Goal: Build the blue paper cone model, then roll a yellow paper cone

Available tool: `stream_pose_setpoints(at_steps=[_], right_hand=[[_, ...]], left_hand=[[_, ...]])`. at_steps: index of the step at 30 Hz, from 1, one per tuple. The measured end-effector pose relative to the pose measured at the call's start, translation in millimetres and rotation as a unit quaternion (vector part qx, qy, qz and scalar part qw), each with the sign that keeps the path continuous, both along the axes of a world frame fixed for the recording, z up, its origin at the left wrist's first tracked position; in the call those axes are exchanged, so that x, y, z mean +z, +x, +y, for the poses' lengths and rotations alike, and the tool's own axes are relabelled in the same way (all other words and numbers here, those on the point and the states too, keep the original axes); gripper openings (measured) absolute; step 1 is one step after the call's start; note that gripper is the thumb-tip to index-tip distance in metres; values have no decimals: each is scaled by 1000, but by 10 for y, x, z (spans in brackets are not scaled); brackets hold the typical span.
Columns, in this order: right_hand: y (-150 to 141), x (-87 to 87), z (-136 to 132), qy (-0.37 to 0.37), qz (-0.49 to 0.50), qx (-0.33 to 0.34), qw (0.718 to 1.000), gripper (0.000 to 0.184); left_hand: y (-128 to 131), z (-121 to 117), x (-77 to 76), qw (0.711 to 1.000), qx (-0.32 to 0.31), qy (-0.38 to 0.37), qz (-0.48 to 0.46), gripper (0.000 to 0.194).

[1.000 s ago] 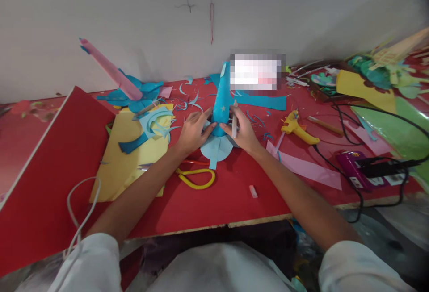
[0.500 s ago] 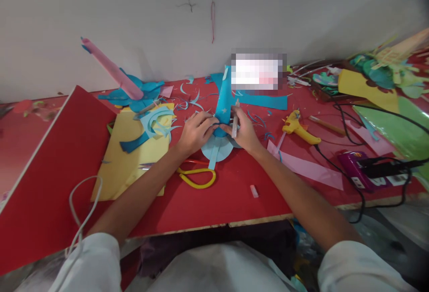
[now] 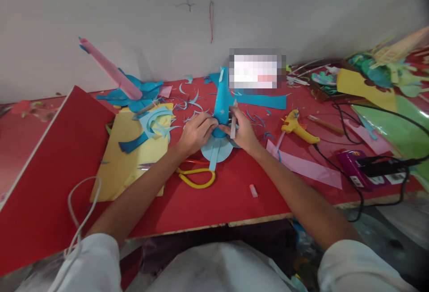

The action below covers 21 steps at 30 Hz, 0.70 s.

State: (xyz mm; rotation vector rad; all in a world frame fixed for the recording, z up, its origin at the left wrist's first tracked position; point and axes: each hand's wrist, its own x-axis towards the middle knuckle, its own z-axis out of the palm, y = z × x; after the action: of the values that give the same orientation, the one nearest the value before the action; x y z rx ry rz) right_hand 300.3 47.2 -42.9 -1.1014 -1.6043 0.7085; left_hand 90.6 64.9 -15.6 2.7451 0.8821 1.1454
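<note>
A blue paper tube [image 3: 221,100] with small pale star marks stands upright, slightly narrower at its top. Its foot is over a pale blue round paper base [image 3: 223,152] with a strip hanging toward me. My left hand [image 3: 197,135] is closed on the tube's lower left side, fingers curled against it. From the right, my right hand [image 3: 245,131] pinches the same lower edge, its thumb near my left fingertips. A pale pen-like stick [image 3: 233,124] is also tucked upright in my right fingers. Yellow-handled scissors [image 3: 197,179] lie just in front, blades partly beneath my left forearm.
On the red table [image 3: 214,207] are a yellow glue gun [image 3: 298,129], a pink paper strip [image 3: 304,167] and a purple box [image 3: 355,167] with black cables. Yellow sheets [image 3: 124,149], blue scraps and a pink tube [image 3: 110,68] on blue petals lie left. A red board [image 3: 53,180] leans there.
The blue tube has tilted a little to the left at its top. My fingers have shifted slightly at its lower edge, and the view has moved a touch.
</note>
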Motion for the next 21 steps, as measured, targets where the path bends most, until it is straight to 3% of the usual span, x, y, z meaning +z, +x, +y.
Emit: stream_pose_setpoints(at_steps=[9, 15, 21], right_hand=[[-3, -19, 20, 5, 2, -1, 1000, 76], [16, 21, 12, 10, 7, 2, 1000, 75], [26, 21, 5, 7, -14, -6, 1000, 78]], left_hand=[[-5, -28, 43, 999, -5, -17, -33, 23], [2, 5, -8, 998, -37, 23, -45, 18], [-18, 15, -68, 999, -11, -3, -29, 22]])
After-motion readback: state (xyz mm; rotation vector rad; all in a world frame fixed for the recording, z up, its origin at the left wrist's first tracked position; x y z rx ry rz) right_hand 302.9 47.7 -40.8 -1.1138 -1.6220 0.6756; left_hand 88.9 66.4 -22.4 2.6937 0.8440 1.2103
